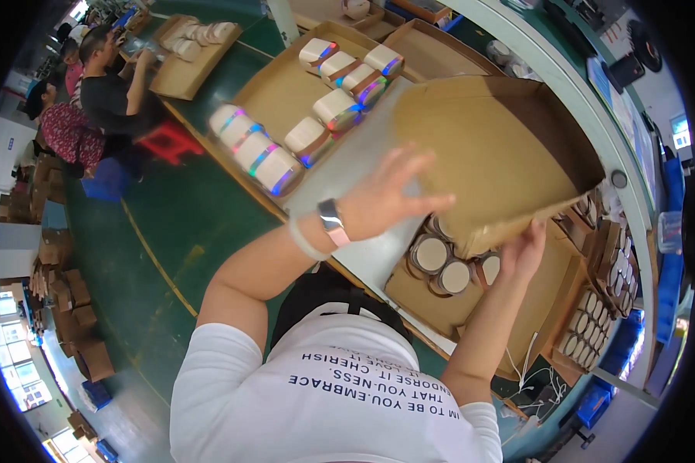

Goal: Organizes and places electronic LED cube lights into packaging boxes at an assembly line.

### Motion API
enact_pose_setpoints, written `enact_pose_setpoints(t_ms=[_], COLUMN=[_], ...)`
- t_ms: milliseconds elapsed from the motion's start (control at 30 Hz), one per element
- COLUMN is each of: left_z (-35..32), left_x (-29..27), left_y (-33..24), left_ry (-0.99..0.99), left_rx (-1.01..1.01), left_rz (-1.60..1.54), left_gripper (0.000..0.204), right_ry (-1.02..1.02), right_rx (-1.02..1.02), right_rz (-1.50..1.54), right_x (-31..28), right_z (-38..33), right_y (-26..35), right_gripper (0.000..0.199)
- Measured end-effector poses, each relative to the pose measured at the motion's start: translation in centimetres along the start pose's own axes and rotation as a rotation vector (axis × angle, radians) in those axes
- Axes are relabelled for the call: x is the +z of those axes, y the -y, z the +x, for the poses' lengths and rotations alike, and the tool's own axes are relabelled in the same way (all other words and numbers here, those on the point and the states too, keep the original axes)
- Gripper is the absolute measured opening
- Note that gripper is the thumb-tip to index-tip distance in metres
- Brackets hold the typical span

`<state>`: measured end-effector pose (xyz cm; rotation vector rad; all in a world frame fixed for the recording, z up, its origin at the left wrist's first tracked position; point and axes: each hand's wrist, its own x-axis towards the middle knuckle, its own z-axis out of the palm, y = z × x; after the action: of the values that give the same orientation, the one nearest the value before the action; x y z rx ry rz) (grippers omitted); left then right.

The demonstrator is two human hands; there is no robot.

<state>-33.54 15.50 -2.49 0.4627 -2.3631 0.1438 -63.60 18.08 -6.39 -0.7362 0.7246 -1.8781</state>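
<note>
A shallow cardboard box (479, 147) is held tilted above the bench, its inside turned up and bare. My right hand (523, 251) grips its near edge, the fingers partly hidden. My left hand (386, 193), slightly blurred, has its fingers spread beside the box's left side and appears to hold nothing. Beneath the box, several round devices with pale tops (442, 266) sit in another cardboard tray (409, 297), partly covered. To the left, a cardboard tray (274, 92) carries several cream rounded devices (336, 108) glowing with coloured light bands.
A bare strip of grey bench top (328, 185) lies between the trays. At the right are cartons of packed devices (587, 328) and white cables (529, 370). A white frame post (579, 77) rises beyond the box. Other people (104, 85) work at the far left near a red stool (170, 143).
</note>
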Motion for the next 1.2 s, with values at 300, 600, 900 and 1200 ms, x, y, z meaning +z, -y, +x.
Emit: enact_pose_setpoints(t_ms=[300,600,900,1200], left_z=[-21.8,-29.9,-37.1,-34.7], left_x=[-14.0,-8.7,-4.5,-4.2], left_y=[22.6,30.0,30.4,25.7], left_ry=[-0.741,-0.685,-0.355,-0.353], left_rx=[-1.378,-1.732,-1.492,-1.442], left_rz=[-0.102,-1.152,-1.447,-1.376], left_gripper=[0.053,0.051,0.042,0.034], right_ry=[-0.154,0.086,0.231,0.164], right_rx=[0.346,0.633,0.716,1.018], right_rz=[-0.273,0.068,-0.087,-0.011], right_x=[4.3,9.0,7.5,9.7], right_z=[6.7,3.0,4.9,0.9], right_y=[-19.6,-43.3,-42.4,-34.2], right_gripper=[0.028,0.055,0.046,0.059])
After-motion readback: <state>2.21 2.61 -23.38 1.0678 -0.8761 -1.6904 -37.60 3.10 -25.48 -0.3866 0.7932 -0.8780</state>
